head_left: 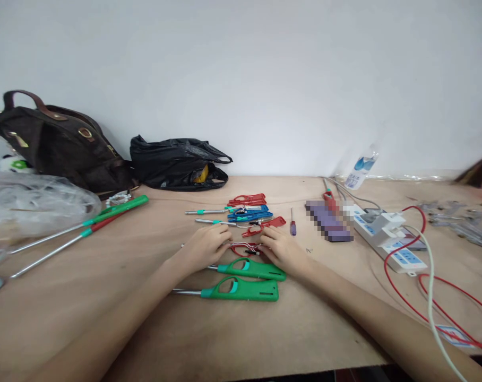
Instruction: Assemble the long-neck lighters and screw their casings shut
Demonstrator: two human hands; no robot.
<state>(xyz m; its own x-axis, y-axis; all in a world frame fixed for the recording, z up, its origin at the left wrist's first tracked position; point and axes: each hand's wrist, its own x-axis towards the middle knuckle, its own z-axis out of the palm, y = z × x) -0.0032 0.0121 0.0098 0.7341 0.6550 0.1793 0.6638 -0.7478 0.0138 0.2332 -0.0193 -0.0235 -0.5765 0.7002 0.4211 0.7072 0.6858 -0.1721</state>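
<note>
Between my hands lies an opened red gas lighter [237,250] with thin white wires [247,244] and a small black part [252,252] showing. My left hand [213,245] curls over its rod end, fingertips closed at the wires. At the other end, the fingers of my right hand [278,246] are bent and pinched at the wires. Just beyond are another red lighter shell [273,225], blue lighter shells [251,215] with metal rods, and a farther red shell [249,199]. Nearer me lie two green lighters [260,269], [251,291], apparently whole.
A small purple-handled screwdriver [292,227] lies to the right, before a purple, partly blurred box [329,222]. Power strip [400,254] with red and white cables stretches right. A water bottle [360,168], black plastic bag [173,162], dark handbag [61,138] and long lighters [117,208] stand farther out.
</note>
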